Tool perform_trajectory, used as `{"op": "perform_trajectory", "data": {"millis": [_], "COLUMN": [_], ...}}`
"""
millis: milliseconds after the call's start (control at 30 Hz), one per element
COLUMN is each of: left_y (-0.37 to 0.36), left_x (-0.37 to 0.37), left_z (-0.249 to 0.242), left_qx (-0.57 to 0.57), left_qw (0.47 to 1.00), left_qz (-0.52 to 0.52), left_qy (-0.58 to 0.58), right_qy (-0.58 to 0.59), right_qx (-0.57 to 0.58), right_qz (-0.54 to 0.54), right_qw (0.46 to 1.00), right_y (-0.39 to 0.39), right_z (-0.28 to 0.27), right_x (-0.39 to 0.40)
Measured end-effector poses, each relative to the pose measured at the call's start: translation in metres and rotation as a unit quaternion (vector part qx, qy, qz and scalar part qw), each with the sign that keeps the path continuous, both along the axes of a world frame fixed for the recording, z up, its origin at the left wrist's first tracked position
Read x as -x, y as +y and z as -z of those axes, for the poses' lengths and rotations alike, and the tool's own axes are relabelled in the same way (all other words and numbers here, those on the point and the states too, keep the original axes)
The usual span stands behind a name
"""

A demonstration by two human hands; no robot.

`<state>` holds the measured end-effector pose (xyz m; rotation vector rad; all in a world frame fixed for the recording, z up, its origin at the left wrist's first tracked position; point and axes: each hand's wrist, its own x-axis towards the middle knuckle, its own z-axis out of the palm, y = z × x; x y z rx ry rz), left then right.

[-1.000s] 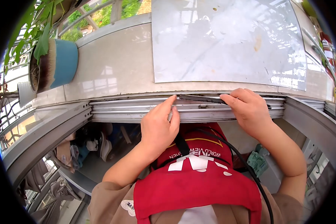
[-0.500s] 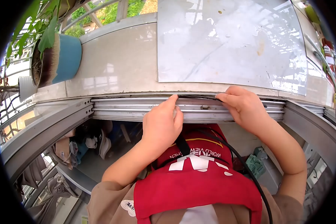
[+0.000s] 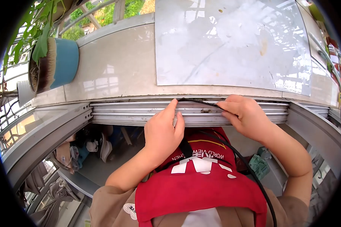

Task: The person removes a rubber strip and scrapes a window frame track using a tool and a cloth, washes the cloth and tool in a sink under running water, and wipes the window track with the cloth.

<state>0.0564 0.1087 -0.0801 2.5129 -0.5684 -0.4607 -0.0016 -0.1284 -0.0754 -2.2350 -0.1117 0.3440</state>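
Observation:
A thin black rubber-like strip runs above the metal window track between my two hands. My right hand pinches its right part between thumb and fingers. At the strip's left end, the index fingertip of my left hand touches it. The left thumb stands apart from that finger, and the other left fingers are mostly hidden. Something small and pale shows between the left thumb and index finger, too little to name.
A large glossy sheet lies on the tiled ledge beyond the track. To the left is a blue plant pot. Metal frames flank the track. A black cable crosses my red apron. Shoes sit below left.
The strip's middle has risen from the track's far edge and now shows more of its length, slanting down to my right hand. Both hands have shifted slightly toward me. The view has tilted a little.

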Motion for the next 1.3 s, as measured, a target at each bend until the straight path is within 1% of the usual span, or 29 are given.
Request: {"op": "perform_trajectory", "data": {"millis": [33, 100, 133, 200, 233, 267, 333, 367, 400, 467, 500, 533, 600, 667, 733, 867, 1000, 1067, 1133, 1200, 1267, 1300], "left_y": [0.001, 0.005, 0.007, 0.014, 0.019, 0.020, 0.024, 0.025, 0.025, 0.030, 0.031, 0.033, 0.044, 0.054, 0.066, 0.070, 0.056, 0.048, 0.045, 0.041, 0.041, 0.040], "left_x": [0.002, 0.002, 0.000, -0.009, -0.011, -0.012, -0.012, -0.012, -0.015, -0.011, -0.011, -0.010, -0.009, -0.017, -0.031, -0.049, -0.051, -0.053, -0.054, -0.057, -0.057, -0.056], "left_z": [-0.001, -0.003, -0.002, -0.001, -0.003, -0.003, -0.001, -0.002, 0.001, 0.003, 0.002, 0.004, 0.009, 0.006, 0.002, -0.005, -0.015, -0.020, -0.018, -0.018, -0.015, -0.014], "left_qx": [0.000, 0.073, 0.072, 0.095, 0.066, 0.065, 0.056, 0.042, 0.047, 0.047, 0.046, 0.044, 0.046, 0.020, -0.029, -0.145, -0.169, -0.208, -0.217, -0.242, -0.234, -0.210], "left_qw": [1.000, 0.995, 0.995, 0.991, 0.992, 0.992, 0.994, 0.995, 0.994, 0.991, 0.990, 0.989, 0.987, 0.984, 0.970, 0.967, 0.963, 0.956, 0.954, 0.945, 0.943, 0.943], "left_qz": [-0.001, 0.020, 0.019, -0.061, -0.103, -0.107, -0.088, -0.093, -0.097, -0.120, -0.132, -0.138, -0.137, -0.150, -0.186, -0.185, -0.191, -0.205, -0.200, -0.220, -0.234, -0.258], "left_qy": [0.001, -0.064, -0.063, -0.078, -0.035, -0.037, -0.031, -0.009, -0.017, -0.020, -0.015, -0.021, -0.067, -0.090, -0.156, -0.100, -0.085, -0.035, -0.047, -0.022, -0.024, -0.020], "right_qy": [0.001, 0.035, 0.036, 0.034, -0.045, -0.047, -0.087, -0.048, -0.057, 0.033, 0.042, 0.037, 0.061, 0.063, 0.053, 0.056, 0.023, 0.011, 0.001, -0.009, -0.037, -0.011], "right_qx": [0.000, -0.012, -0.013, 0.001, -0.019, -0.021, 0.049, 0.062, 0.066, 0.056, 0.048, 0.046, 0.061, 0.054, 0.040, 0.020, 0.001, -0.013, -0.028, -0.040, -0.023, -0.021], "right_qz": [-0.001, 0.015, 0.013, 0.011, -0.003, -0.006, 0.032, 0.044, 0.040, 0.066, 0.085, 0.080, 0.078, 0.074, 0.107, 0.116, 0.120, 0.128, 0.128, 0.130, 0.104, 0.088], "right_qw": [1.000, 0.999, 0.999, 0.999, 0.999, 0.999, 0.995, 0.996, 0.995, 0.996, 0.994, 0.995, 0.993, 0.994, 0.992, 0.991, 0.993, 0.992, 0.991, 0.991, 0.994, 0.996], "right_y": [0.001, 0.002, 0.002, 0.003, 0.008, 0.009, 0.012, 0.006, 0.002, 0.001, 0.000, -0.001, 0.002, 0.005, 0.007, 0.012, 0.012, 0.012, 0.013, 0.015, 0.021, 0.025], "right_z": [-0.002, -0.005, -0.006, -0.008, -0.013, -0.017, -0.029, -0.028, -0.031, -0.039, -0.038, -0.039, -0.042, -0.045, -0.046, -0.049, -0.042, -0.039, -0.035, -0.029, -0.024, -0.023], "right_x": [0.001, 0.002, 0.003, 0.003, 0.005, 0.001, -0.002, -0.001, -0.002, 0.004, 0.006, 0.006, 0.004, 0.003, 0.004, 0.005, 0.012, 0.014, 0.016, 0.017, 0.016, 0.014]}}
